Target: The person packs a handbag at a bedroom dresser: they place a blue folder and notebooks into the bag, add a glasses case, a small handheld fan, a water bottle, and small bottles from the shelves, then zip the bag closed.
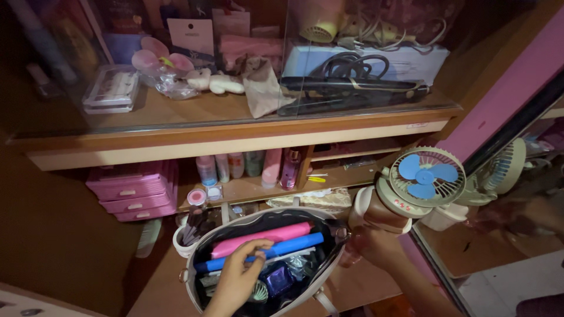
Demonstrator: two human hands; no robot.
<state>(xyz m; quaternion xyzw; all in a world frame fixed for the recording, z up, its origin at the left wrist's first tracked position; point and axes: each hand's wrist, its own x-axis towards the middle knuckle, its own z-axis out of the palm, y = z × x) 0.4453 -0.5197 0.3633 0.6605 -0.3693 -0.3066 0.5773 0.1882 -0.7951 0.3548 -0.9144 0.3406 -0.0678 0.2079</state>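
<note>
— What have my hands got right now?

— My left hand (238, 280) is down inside the open white pouch (202, 249), near the middle of the surface (158, 287), fingers (258, 245) spread loose and touching the blue tube (288, 245). Nothing is clenched there. The pink tube (264, 236) lies just beyond the blue one, inside the same pouch.

— And the right?

— My right hand (370, 243) is at the pouch's right edge, wrapped around a brownish cup-like thing (376, 214); it is dim, so I cannot tell what exactly it grasps. A small cream fan with blue blades (426, 176) stands just beside it.

— Farther back?

— Bottles (247, 167) on the low shelf, pink drawers (134, 191) to the left.
</note>
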